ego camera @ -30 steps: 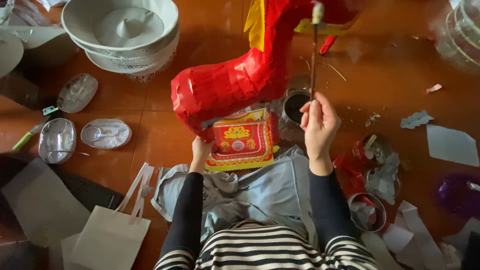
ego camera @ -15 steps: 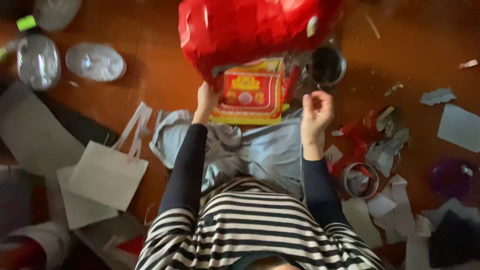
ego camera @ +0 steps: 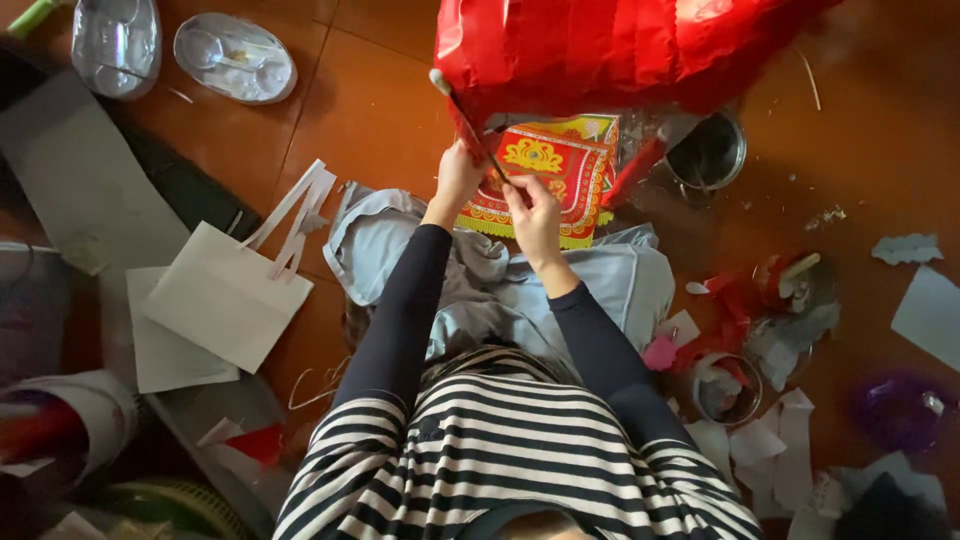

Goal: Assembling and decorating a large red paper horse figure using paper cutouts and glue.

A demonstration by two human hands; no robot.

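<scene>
Striped top and dark sleeves lead up to both hands, working just below the red paper figure [ego camera: 610, 50]. Right hand [ego camera: 535, 205], fingers pinched together on a thin stick [ego camera: 470, 125] that slants up to the figure's lower edge. Left hand [ego camera: 455, 180] is right beside it, touching the same stick; whether its fingers are closed on it I cannot tell. Under the hands, directly beneath the figure, lies a red and yellow patterned paper [ego camera: 560, 165]. Right of that, a metal cup [ego camera: 708, 152]. Far left of the figure, two clear plastic lids [ego camera: 232, 55] sit on the floor.
</scene>
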